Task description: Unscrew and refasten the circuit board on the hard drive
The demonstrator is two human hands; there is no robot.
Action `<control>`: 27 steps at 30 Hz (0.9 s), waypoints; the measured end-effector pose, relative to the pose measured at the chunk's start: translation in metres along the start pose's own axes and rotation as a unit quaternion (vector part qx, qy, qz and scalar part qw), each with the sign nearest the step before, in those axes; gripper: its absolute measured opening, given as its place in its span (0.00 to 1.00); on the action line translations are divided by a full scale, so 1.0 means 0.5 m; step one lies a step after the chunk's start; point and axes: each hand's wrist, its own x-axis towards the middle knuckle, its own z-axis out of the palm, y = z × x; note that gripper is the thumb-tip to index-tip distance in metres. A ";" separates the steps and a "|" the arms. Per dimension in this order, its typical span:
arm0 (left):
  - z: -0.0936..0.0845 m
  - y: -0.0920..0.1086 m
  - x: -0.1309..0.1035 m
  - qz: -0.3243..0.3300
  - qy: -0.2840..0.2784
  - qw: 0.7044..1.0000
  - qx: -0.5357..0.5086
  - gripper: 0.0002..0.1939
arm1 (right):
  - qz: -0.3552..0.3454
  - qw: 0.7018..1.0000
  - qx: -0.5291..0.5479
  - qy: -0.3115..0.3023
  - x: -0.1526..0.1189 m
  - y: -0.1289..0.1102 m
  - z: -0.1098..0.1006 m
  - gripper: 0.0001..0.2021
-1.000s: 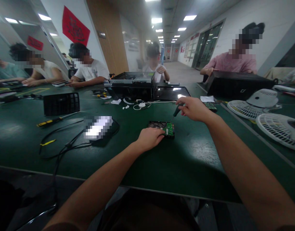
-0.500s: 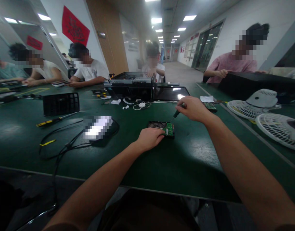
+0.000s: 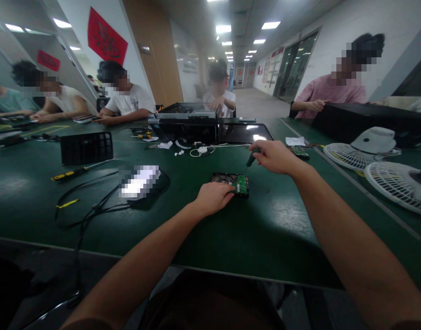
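Observation:
A hard drive lies on the green table with its circuit board facing up. My left hand grips its near left side, with the thumb by the green board; the palm and fingers cover part of the casing. In my right hand, closed fingers hold the top of a screwdriver with a dark green handle. The screwdriver leans, its thin shaft pointing down at the far edge of the circuit board. Whether the tip sits in a screw is too small to tell.
Left of my hands are a bright-screened device with black cables and a yellow-black screwdriver. An open computer case stands ahead. To the right are another circuit board and white fan parts. Several people sit around the table.
My right hand has shifted very slightly left, and the screwdriver handle is a little more upright. The hard drive and my left hand have stayed in place.

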 end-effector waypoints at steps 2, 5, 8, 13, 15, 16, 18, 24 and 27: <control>0.000 -0.001 0.000 0.000 -0.001 1.000 -0.004 0.16 | -0.006 1.000 -0.009 0.009 0.002 0.002 0.001 0.12; 0.001 -0.003 0.000 0.006 0.003 1.000 -0.007 0.16 | -0.028 0.999 -0.025 0.022 0.006 0.005 0.003 0.09; 0.002 -0.001 0.000 0.002 0.001 1.000 0.002 0.15 | -0.038 0.997 -0.050 0.043 0.010 0.009 0.008 0.09; 0.005 -0.001 0.002 -0.001 0.000 1.000 0.005 0.16 | -0.029 0.993 -0.093 0.063 0.012 0.009 0.019 0.10; 0.006 -0.003 0.003 0.000 0.000 1.000 0.004 0.16 | -0.023 0.994 -0.086 0.059 0.012 0.004 0.021 0.09; 0.006 -0.003 0.003 0.001 0.000 1.000 0.003 0.16 | -0.023 0.995 -0.077 0.055 0.011 0.001 0.020 0.09; 0.007 -0.004 0.003 0.000 0.004 1.000 0.002 0.16 | -0.034 0.997 -0.053 0.045 0.010 -0.005 0.018 0.09; 0.005 -0.003 0.002 0.002 0.004 1.000 -0.001 0.16 | -0.029 0.999 -0.001 0.024 0.003 -0.010 0.006 0.12; 0.003 -0.001 0.001 0.004 0.004 1.000 0.001 0.17 | -0.018 1.000 0.005 0.001 0.001 -0.004 0.005 0.16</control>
